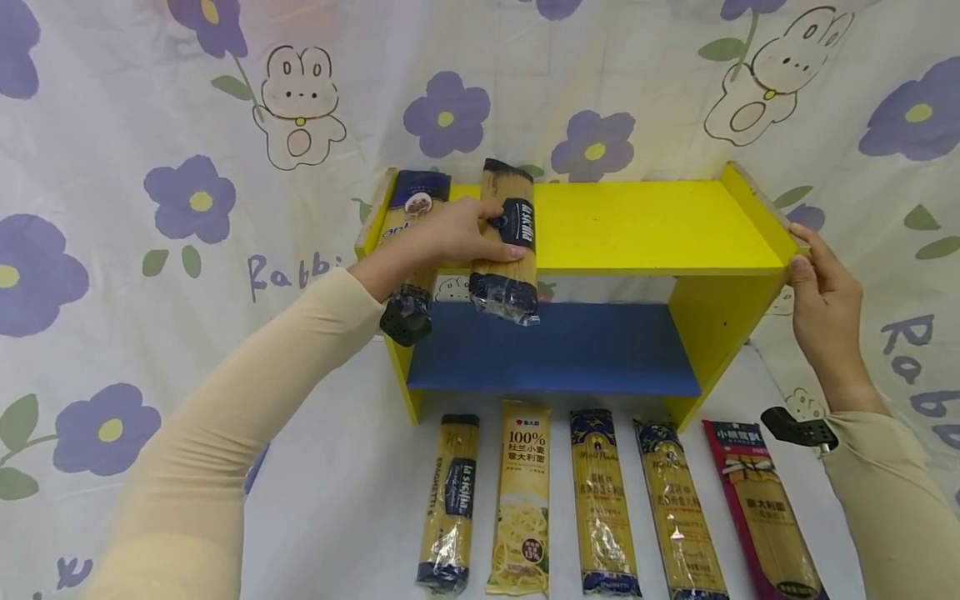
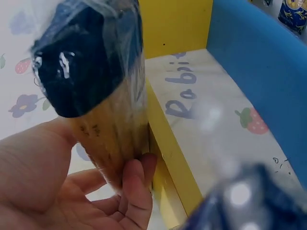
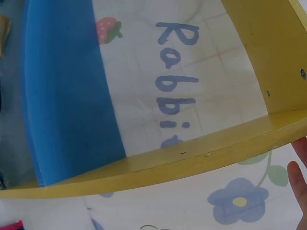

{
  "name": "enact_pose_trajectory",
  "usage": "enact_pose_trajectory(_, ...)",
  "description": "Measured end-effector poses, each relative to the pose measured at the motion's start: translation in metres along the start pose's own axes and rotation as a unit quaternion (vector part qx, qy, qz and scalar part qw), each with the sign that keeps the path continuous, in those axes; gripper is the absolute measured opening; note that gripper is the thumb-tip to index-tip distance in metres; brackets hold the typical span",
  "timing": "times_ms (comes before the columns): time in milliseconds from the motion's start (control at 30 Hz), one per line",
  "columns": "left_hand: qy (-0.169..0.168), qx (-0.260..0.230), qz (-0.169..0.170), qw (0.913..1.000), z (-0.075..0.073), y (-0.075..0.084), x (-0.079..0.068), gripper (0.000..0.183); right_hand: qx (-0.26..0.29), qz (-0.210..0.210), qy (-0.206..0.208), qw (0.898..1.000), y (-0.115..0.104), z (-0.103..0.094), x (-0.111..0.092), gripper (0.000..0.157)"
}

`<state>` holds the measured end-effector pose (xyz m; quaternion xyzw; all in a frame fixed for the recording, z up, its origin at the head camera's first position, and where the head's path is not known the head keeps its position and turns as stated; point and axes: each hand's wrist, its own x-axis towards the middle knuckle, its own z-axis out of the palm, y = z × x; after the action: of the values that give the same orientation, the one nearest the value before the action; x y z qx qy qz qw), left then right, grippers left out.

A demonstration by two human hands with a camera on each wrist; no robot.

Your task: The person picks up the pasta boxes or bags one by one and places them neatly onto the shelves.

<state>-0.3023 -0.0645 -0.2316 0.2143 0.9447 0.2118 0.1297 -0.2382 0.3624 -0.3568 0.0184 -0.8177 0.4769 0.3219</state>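
Note:
My left hand point(image 1: 461, 233) grips a clear-wrapped spaghetti pack point(image 1: 504, 287) with dark blue ends and a "la Sicilia" label. This pack stands tilted over the left part of the shelf's yellow top board point(image 1: 637, 225), its lower end hanging past the front edge. Left of it, a second spaghetti pack point(image 1: 417, 193) with a blue top leans on the same board, partly hidden behind my wrist. With thumb and fingers, my right hand point(image 1: 828, 312) holds the upper right corner of the yellow and blue shelf point(image 1: 705, 325). In the left wrist view, fingers point(image 2: 136, 187) wrap the pack.
In front of the shelf, several pasta packs lie in a row: a la Sicilia pack point(image 1: 447, 500), a cream pack point(image 1: 521, 500), blue-and-gold packs point(image 1: 603, 500) and a red-and-purple one point(image 1: 765, 508). The lower board point(image 1: 555, 346) is blue. Behind hangs a patterned cloth point(image 1: 300, 208).

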Motion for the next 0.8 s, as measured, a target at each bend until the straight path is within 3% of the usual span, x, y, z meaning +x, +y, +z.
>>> enact_pose_trajectory(533, 0.004, 0.026, -0.022, 0.9994, 0.0026, -0.0092, -0.0028, 0.089, -0.003, -0.004, 0.010, 1.000, 0.0060, 0.0015, 0.0014, 0.037)
enact_pose_trajectory(800, 0.014, 0.022, -0.027, 0.9993, 0.0017, -0.0062, -0.0064, 0.088, 0.005, -0.009, 0.008, 1.000, 0.0014, 0.0020, 0.0000, 0.038)
